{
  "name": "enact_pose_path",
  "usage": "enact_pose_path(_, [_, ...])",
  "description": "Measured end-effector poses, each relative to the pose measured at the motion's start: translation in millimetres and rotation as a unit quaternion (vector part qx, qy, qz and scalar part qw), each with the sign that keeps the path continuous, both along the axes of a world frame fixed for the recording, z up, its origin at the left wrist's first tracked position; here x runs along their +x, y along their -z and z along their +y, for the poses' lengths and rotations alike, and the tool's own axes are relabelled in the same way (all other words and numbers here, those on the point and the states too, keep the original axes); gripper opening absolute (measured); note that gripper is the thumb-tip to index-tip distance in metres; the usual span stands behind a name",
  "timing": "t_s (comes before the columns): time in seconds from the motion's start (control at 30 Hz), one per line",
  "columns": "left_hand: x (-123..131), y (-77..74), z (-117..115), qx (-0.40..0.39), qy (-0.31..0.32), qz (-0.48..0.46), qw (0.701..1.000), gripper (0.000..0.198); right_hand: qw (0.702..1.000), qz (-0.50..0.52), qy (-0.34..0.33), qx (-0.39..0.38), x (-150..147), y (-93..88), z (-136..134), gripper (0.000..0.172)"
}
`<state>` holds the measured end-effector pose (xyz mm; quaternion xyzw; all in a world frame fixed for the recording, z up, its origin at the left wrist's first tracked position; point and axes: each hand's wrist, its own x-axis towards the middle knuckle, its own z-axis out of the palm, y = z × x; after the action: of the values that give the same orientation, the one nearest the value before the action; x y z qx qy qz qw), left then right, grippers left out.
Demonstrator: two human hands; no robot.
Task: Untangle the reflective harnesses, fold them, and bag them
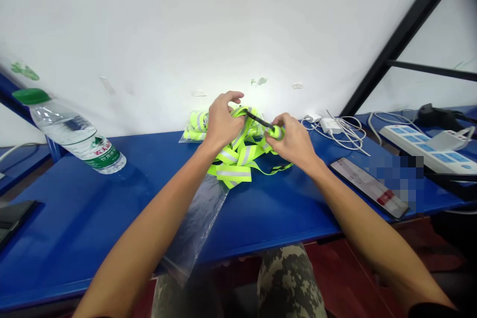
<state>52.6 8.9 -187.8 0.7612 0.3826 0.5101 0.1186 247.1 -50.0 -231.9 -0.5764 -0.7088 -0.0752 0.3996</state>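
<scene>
A tangle of neon-yellow straps with grey reflective bands (238,159) lies on the blue table (93,198) near the wall. My left hand (220,120) is closed on an upper loop of the straps. My right hand (292,140) pinches another part of the same straps, and a thin black strip (260,119) stretches between the two hands. A second folded bundle of the yellow straps in a clear wrapper (196,126) sits just left of my left hand.
A clear plastic bag (197,223) hangs over the table's front edge under my left forearm. A water bottle (74,131) stands at the left. White chargers and cables (337,126), a phone (368,187) and a power strip (425,146) lie at the right. A dark device (13,216) lies far left.
</scene>
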Motion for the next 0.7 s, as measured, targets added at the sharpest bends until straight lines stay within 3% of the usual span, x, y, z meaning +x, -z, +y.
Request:
enact_pose_path(0.07, [-6, -6.1, 2, 0.003, -0.004, -0.004, 1.0, 0.052, 0.999, 0.021, 0.025, -0.009, 7, 0.1, 4, 0.031])
enact_pose_path(0.23, [-30, -23.6, 14, -0.041, -0.022, -0.049, 0.998, 0.045, 0.992, 0.03, 0.075, 0.093, 44, -12.5, 14, 0.037])
enact_pose_path(0.3, [-42, -29.6, 20, -0.082, -0.037, -0.077, 0.993, 0.041, 0.991, 0.056, 0.087, 0.084, 61, -18.8, 19, 0.034])
enact_pose_path(0.37, [-55, -33.5, 26, -0.12, -0.054, -0.103, 0.986, 0.038, 0.986, 0.143, 0.079, 0.035, 75, -25.7, 24, 0.029])
enact_pose_path(0.43, [-67, -34.5, 32, -0.145, -0.079, -0.119, 0.979, 0.034, 0.951, 0.302, 0.061, -0.024, 87, -34.3, 28, 0.023])
enact_pose_path(0.53, [-80, -31.6, 38, -0.168, -0.117, -0.095, 0.974, 0.026, 0.846, 0.527, -0.003, -0.078, 96, -50.9, 30, 0.02])
enact_pose_path(0.6, [-83, -29.9, 38, -0.195, -0.127, -0.051, 0.971, 0.024, 0.795, 0.599, -0.047, -0.08, 97, -63.1, 28, 0.021])
enact_pose_path(0.7, [-85, -32.6, 32, -0.289, -0.114, 0.02, 0.95, 0.024, 0.767, 0.637, -0.066, -0.05, 95, -79.9, 24, 0.026])
